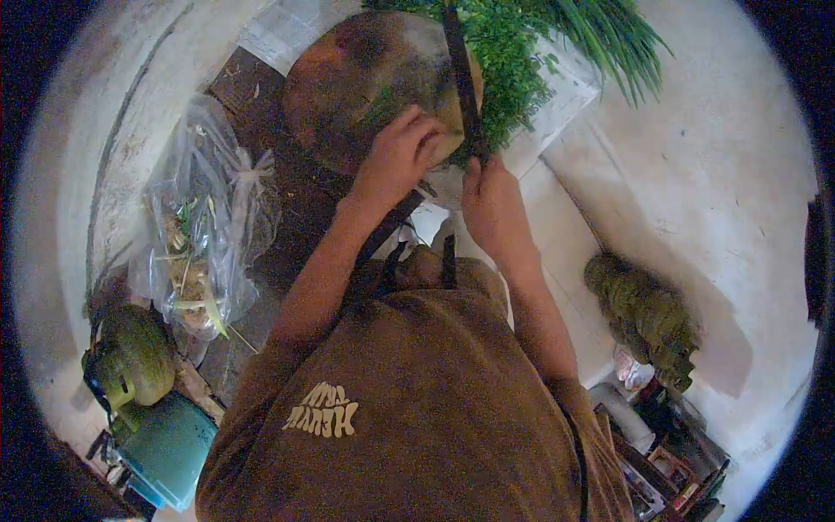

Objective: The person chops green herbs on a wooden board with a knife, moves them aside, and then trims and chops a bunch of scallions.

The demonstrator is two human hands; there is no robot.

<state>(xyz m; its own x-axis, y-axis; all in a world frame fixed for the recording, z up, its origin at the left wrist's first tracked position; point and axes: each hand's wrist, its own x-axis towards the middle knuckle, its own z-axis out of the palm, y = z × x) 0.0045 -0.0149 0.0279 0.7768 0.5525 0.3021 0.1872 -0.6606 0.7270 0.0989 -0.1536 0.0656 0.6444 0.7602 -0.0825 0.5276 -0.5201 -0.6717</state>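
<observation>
A round wooden chopping board point(335, 104) lies ahead of me, with a smear of finely cut greens point(383, 104) on it. Over its near right part is my left hand point(402, 161), fingers curled together; whatever they may hold is hidden. My right hand point(493, 204) is closed round the near end of a long dark knife point(463, 74), whose blade points away from me across the board's right edge. Beside the blade, a leafy bunch of green herbs point(513, 87) rests on the right, partly behind the knife.
Long spring onions point(613, 43) lie at the far right on a white surface point(565, 100). To my left are a clear plastic bag point(196, 235) with plant scraps, a green pumpkin point(143, 352) and a teal bin point(170, 448). On the right stand a dark lumpy object point(644, 309) and a cluttered box point(674, 461).
</observation>
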